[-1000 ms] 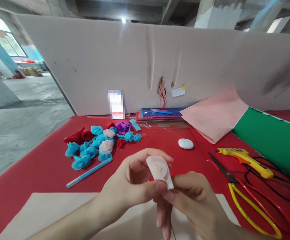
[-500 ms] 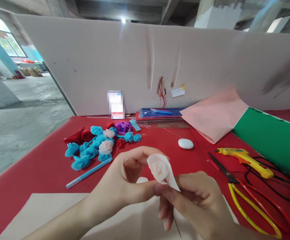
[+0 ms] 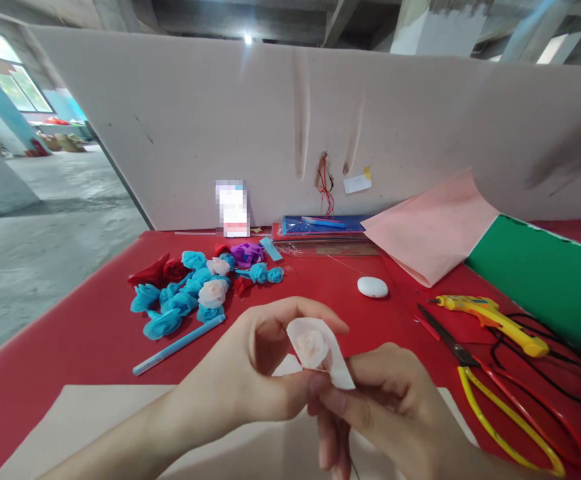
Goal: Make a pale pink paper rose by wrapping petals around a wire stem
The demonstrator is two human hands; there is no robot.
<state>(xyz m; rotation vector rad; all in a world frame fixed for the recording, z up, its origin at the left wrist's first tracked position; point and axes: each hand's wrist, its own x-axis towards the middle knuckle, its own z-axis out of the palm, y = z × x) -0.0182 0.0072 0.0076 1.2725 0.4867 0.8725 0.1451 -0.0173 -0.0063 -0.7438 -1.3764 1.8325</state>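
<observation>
A pale pink paper rose (image 3: 315, 344) with one wide petal curling around its rolled centre is between my hands. My right hand (image 3: 387, 407) pinches the rose at its base, and a thin wire stem (image 3: 354, 469) hangs below the fingers. My left hand (image 3: 255, 367) curves around the flower's left side, its thumb pressed at the base and its index finger stretched behind the petal. Under both hands lies a sheet of pale paper (image 3: 105, 417). What the left hand's lower fingers touch is hidden.
Several blue paper roses (image 3: 177, 303), a blue pen (image 3: 179, 345) and a white oval case (image 3: 372, 287) lie on the red table (image 3: 65, 333). At the right are scissors (image 3: 470, 367), a yellow glue gun (image 3: 495, 320) with its black cord, and pink paper (image 3: 435, 230). A pale board (image 3: 195, 120) stands behind.
The rose has shifted slightly left and down, and its outer petal has turned, opening wider on the right. My left index finger has straightened to the right behind it.
</observation>
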